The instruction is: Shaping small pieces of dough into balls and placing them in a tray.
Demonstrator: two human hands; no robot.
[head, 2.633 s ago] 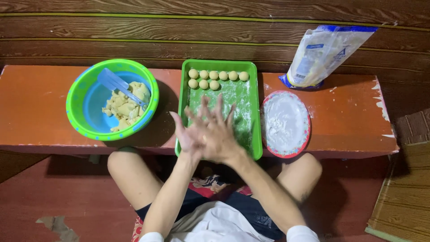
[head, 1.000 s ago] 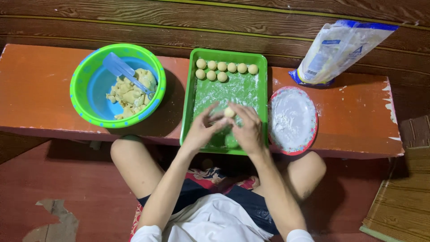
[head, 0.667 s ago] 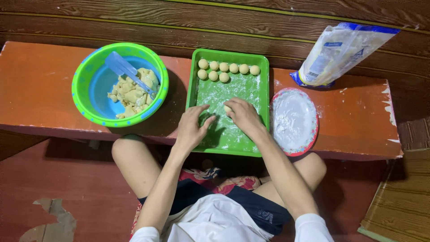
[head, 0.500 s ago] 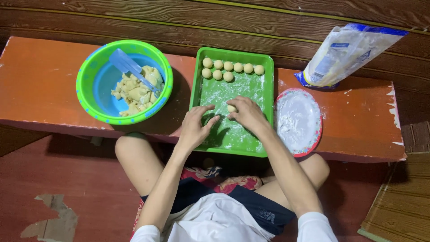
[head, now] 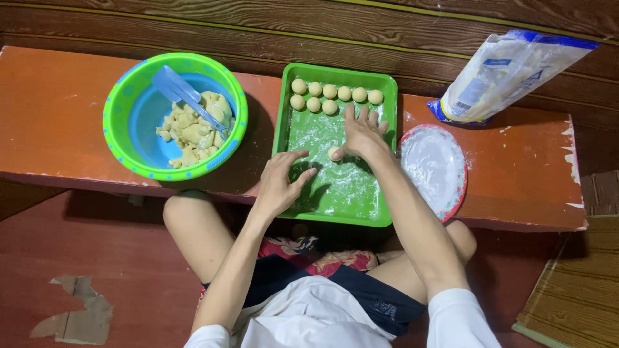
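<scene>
Dough ball (head: 333, 153), small and pale, lies on the floured floor of the green tray (head: 284, 122), near the tray's middle. Head view: the right hand (head: 362, 136) rests over the ball with fingers spread flat and pointing toward the far rim; the ball shows at the thumb side of the palm, touching it. The left hand (head: 280, 182) sits on the tray's near left part, fingers loosely curled and apart, holding nothing. Eight finished balls (head: 329, 98) stand in two rows at the tray's far end, five behind and three in front, well apart from the hands. Left of the tray, a green bowl (head: 122, 96) with a blue inside holds yellow dough lumps (head: 193, 132) and a pale blue spatula (head: 180, 93) leaning on its rim. Right of the tray, just beside it, lies a floured plate (head: 433, 167); behind the plate leans a flour bag (head: 509, 74). All stand on the orange surface (head: 58, 116).
</scene>
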